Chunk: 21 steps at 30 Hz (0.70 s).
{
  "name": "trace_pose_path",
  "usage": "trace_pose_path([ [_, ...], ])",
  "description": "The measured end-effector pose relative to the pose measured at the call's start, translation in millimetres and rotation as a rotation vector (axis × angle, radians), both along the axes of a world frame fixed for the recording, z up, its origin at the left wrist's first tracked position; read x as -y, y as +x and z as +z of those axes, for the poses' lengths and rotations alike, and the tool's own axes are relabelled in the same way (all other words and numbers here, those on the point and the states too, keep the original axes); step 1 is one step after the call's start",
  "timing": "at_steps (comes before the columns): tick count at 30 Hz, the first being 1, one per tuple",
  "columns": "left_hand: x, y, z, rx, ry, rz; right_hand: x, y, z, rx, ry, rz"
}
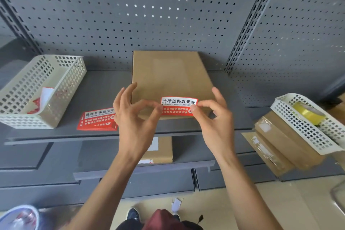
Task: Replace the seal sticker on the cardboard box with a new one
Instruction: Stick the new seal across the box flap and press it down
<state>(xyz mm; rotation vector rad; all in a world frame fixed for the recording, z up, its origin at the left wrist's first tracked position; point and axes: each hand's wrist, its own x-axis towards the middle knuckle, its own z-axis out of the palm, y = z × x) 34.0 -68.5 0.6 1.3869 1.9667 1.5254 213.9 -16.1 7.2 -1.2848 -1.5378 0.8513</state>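
Red seal sticker (pixel 178 107) between both hands, over cardboard box (pixel 169 78)

Cardboard box (pixel 168 78) sits mid-shelf (pixel 104 87) against the pegboard (pixel 130 15), sticker (pixel 178 106) at its front edge. Sticker stack (pixel 98 120) just left, basket (pixel 41 87) further left. Another basket (pixel 308 123) on boxes (pixel 276 142) off right.

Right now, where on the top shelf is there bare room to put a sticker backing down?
Bare shelf between the basket and box, behind the sticker stack. More right of the box, up to the upright. Crowded at the box's front edge: both hands hold the sticker there.
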Motion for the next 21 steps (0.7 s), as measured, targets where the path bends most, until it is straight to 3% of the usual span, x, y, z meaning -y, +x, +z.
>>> trace_pose_path([
  [9, 5, 9, -18, 0.072, -0.029, 0.055, 4, 3, -8, 0.013, -0.016, 0.016],
  [21, 12, 18, -39, 0.154, 0.090, 0.140, 7, 4, -23, -0.003, 0.021, 0.066],
])
